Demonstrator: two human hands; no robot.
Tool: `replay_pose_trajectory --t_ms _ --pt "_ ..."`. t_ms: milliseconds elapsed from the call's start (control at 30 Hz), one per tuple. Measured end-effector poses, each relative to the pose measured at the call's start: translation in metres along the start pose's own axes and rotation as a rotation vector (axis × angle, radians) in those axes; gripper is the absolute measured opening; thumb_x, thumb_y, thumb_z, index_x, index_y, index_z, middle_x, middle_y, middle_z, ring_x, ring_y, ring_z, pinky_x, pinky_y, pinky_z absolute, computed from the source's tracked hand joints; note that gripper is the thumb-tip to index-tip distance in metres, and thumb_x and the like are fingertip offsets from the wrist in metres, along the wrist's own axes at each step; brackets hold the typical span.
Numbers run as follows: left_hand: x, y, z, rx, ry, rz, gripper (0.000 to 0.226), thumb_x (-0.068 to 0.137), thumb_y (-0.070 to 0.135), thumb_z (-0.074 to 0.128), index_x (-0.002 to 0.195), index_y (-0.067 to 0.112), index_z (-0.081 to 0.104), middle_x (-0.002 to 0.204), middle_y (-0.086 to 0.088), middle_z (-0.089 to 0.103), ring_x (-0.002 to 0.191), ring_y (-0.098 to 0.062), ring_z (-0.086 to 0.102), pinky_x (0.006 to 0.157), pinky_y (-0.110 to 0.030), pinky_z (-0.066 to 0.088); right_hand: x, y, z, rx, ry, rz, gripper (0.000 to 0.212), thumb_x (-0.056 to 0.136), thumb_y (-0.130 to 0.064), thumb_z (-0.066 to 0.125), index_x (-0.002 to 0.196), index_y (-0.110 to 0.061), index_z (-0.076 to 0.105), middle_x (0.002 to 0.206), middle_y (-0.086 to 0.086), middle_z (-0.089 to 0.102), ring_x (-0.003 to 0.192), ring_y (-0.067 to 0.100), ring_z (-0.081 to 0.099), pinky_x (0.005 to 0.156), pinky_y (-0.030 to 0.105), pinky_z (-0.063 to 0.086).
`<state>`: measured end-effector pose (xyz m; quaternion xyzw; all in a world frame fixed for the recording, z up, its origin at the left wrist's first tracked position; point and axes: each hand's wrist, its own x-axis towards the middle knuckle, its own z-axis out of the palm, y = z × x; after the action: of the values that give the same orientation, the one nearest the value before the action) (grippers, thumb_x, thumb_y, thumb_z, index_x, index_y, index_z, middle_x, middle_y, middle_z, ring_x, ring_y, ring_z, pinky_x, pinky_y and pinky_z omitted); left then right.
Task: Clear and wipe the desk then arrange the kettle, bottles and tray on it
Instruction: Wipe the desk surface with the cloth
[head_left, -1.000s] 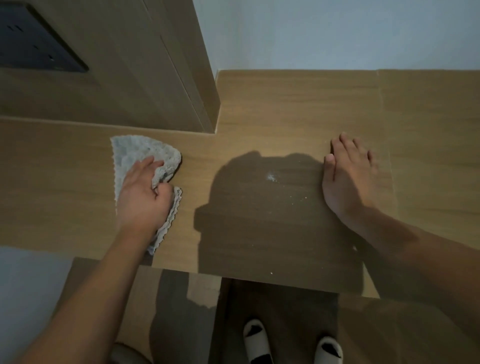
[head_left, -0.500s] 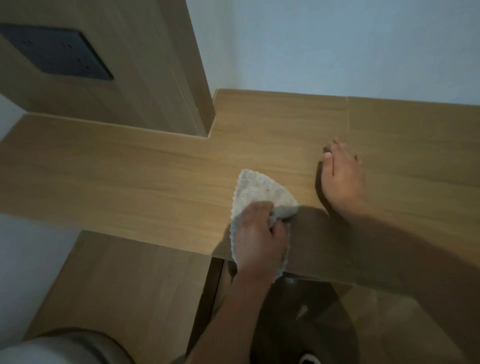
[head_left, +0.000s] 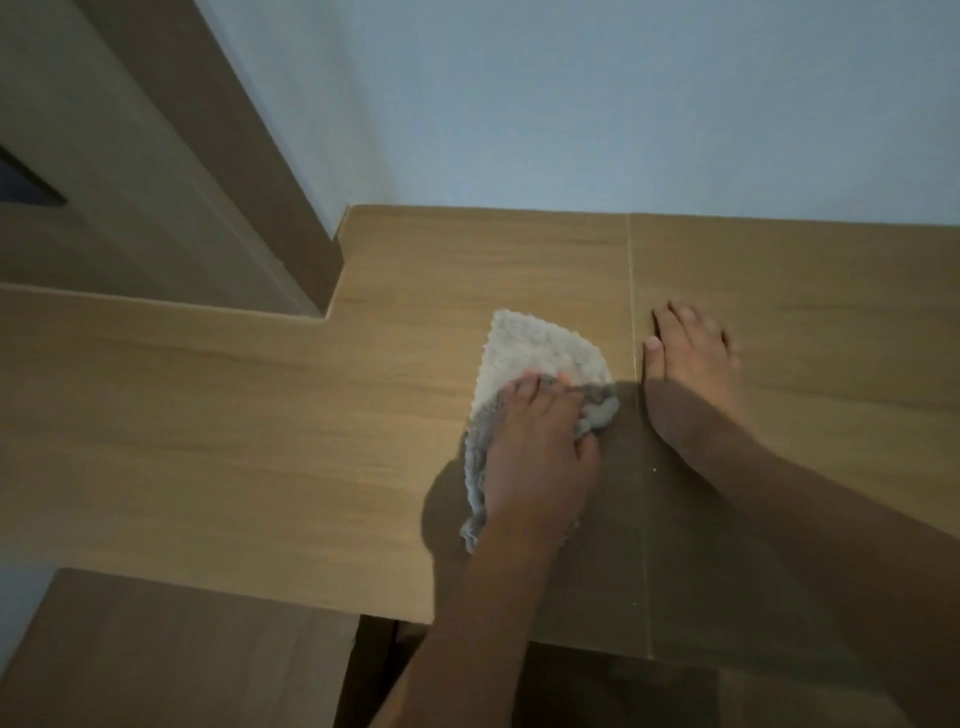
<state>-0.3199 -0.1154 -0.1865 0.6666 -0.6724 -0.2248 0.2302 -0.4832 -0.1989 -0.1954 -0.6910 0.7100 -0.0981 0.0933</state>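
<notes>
1. Head view, looking down: grey cloth (head_left: 540, 353) spread on the wooden desk (head_left: 260, 415), its pointed end aimed away toward the wall (head_left: 571, 104), long axis running near-to-far.
2. Left hand (head_left: 535, 447) pressed onto the cloth's near half, fingers curled into its bunched right edge and gripping it.
3. Right hand (head_left: 685, 374) just right of the cloth, flat on the desk, fingers straight, holding nothing, not touching the cloth.
4. Thin seam (head_left: 636, 415) in the desk between cloth and right hand, running front to back.
5. Pale specks (head_left: 653, 470) right of the cloth, near the right wrist; likely the next stretch to wipe, with the right hand in the path.
6. Left of the cloth: long bare run of desk. Beyond it: short strip up to the wall. Far left: wooden panel (head_left: 182, 182) notching into the desk.
7. Kettle, bottles, tray: not in view.
</notes>
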Motion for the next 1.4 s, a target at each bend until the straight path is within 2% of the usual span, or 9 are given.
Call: replay_pose_trajectory --t_ms 133,267,333,467,633,700,933,1167,1400 --pt "0.025 -0.034 -0.035 -0.198 0.251 -0.059 0.043 0.086 0.020 0.051 0.124 0.012 0.068 0.130 -0.002 0.066 0.127 -0.018 0.056 0.113 -0.033 0.039 0.000 -0.001 -0.003 0.027 0.002 0.001 0.051 0.106 -0.031 0.027 0.153 -0.014 0.032 0.162 0.005 0.027 0.150 0.022 0.017 0.123 0.046 0.008" --pt "0.082 -0.080 -0.086 -0.228 0.540 -0.479 0.038 0.090 0.016 0.042 0.118 0.013 0.068 0.115 -0.001 0.068 0.112 -0.021 0.061 0.096 -0.030 0.047 0.001 0.000 -0.001 -0.003 0.030 -0.009 0.050 0.106 -0.032 0.024 0.150 -0.012 0.037 0.158 0.007 0.034 0.148 0.025 0.025 0.122 0.049 0.015" --pt "0.113 -0.066 -0.077 -0.105 0.520 -0.602 0.038 0.091 0.021 0.040 0.115 0.012 0.068 0.116 -0.006 0.067 0.115 -0.025 0.060 0.098 -0.034 0.045 0.002 0.002 0.002 -0.030 0.044 -0.024 0.051 0.104 -0.031 0.020 0.147 -0.011 0.039 0.155 0.009 0.037 0.146 0.027 0.028 0.121 0.051 0.018" --pt "0.167 -0.059 -0.048 -0.001 0.315 -0.408 0.050 0.095 0.029 0.038 0.138 0.010 0.055 0.147 -0.011 0.052 0.139 -0.030 0.042 0.120 -0.046 0.029 0.002 0.003 0.005 -0.043 0.039 -0.002 0.060 0.100 -0.037 0.015 0.150 -0.012 0.037 0.157 0.007 0.035 0.148 0.023 0.024 0.122 0.049 0.016" --pt "0.224 -0.078 -0.065 0.118 0.428 -0.746 0.051 0.097 0.026 0.039 0.141 0.005 0.051 0.155 -0.015 0.042 0.146 -0.032 0.032 0.123 -0.045 0.015 0.003 0.002 0.008 -0.041 0.046 0.016 0.058 0.100 -0.034 0.018 0.151 -0.014 0.036 0.160 0.005 0.031 0.150 0.021 0.020 0.123 0.046 0.011" --pt "0.231 -0.058 -0.050 0.133 0.366 -0.661 0.048 0.096 0.021 0.038 0.138 0.005 0.054 0.151 -0.017 0.046 0.143 -0.034 0.034 0.122 -0.045 0.017 0.002 0.001 0.009 -0.045 0.039 0.021 0.057 0.100 -0.033 0.019 0.151 -0.015 0.036 0.160 0.004 0.031 0.150 0.021 0.020 0.123 0.045 0.010" --pt "0.145 -0.022 -0.017 0.075 -0.198 0.320 0.052 0.091 0.023 0.047 0.141 0.014 0.056 0.151 -0.010 0.050 0.147 -0.028 0.035 0.118 -0.040 0.034 0.001 -0.001 0.009 -0.009 0.072 0.043 0.059 0.100 -0.033 0.017 0.151 -0.011 0.037 0.158 0.005 0.035 0.148 0.020 0.025 0.122 0.044 0.011" --pt "0.168 -0.018 -0.024 0.132 -0.286 0.338 0.063 0.088 0.020 0.045 0.151 0.011 0.043 0.159 -0.009 0.039 0.152 -0.022 0.023 0.124 -0.030 0.013 0.002 0.005 0.006 0.098 0.063 0.011 0.057 0.101 -0.029 0.020 0.152 -0.009 0.033 0.160 0.005 0.029 0.149 0.018 0.020 0.124 0.042 0.008" --pt "0.182 -0.014 -0.025 0.165 -0.279 0.333 0.060 0.089 0.025 0.041 0.147 0.012 0.048 0.158 -0.006 0.041 0.150 -0.024 0.028 0.124 -0.040 0.020 -0.003 0.044 -0.006 -0.037 0.031 -0.067 0.056 0.102 -0.034 0.022 0.151 -0.010 0.037 0.159 0.005 0.032 0.149 0.019 0.023 0.122 0.045 0.015"
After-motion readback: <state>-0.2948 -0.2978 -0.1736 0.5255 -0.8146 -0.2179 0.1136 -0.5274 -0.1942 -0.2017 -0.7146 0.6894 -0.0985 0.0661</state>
